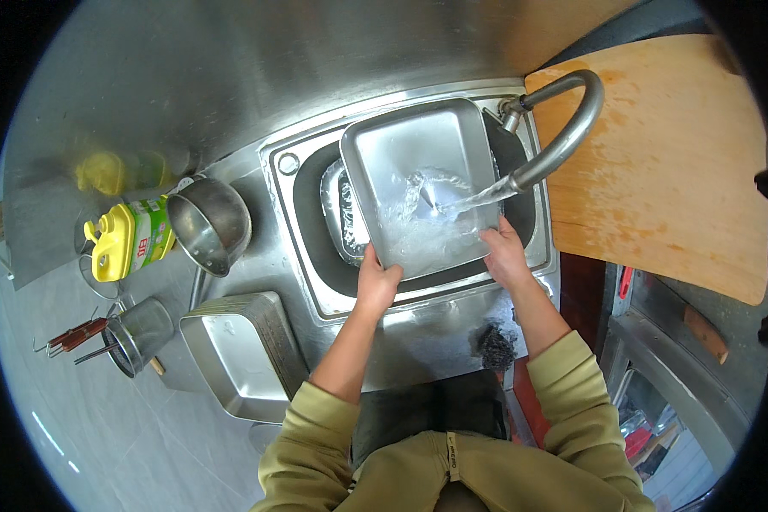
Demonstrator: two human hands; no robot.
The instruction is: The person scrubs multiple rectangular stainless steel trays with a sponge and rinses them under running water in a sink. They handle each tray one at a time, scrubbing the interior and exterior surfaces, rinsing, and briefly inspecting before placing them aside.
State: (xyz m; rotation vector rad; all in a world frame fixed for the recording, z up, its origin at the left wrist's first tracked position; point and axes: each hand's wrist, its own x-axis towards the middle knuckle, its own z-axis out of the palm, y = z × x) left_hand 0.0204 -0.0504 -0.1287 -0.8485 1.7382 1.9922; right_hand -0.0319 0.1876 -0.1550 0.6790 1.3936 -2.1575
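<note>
Both hands' grips, left hand (375, 286) and right hand (505, 254), clamp the shiny, water-filled steel tray (418, 162).

1. A yellow detergent bottle (126, 236) with a green label lies at the left of the steel tabletop (230, 77).
2. A round steel pot (210, 225) rests just beside the bottle, tilted on its side.
3. A rectangular steel pan (239, 352) sits near the tabletop's front edge.
4. A steel cup (138, 334) holds utensils with red handles.
5. A dark scouring pad (495, 346) lies at the front of the tabletop.
6. A wooden cutting board (661, 162) lies at the right.
</note>
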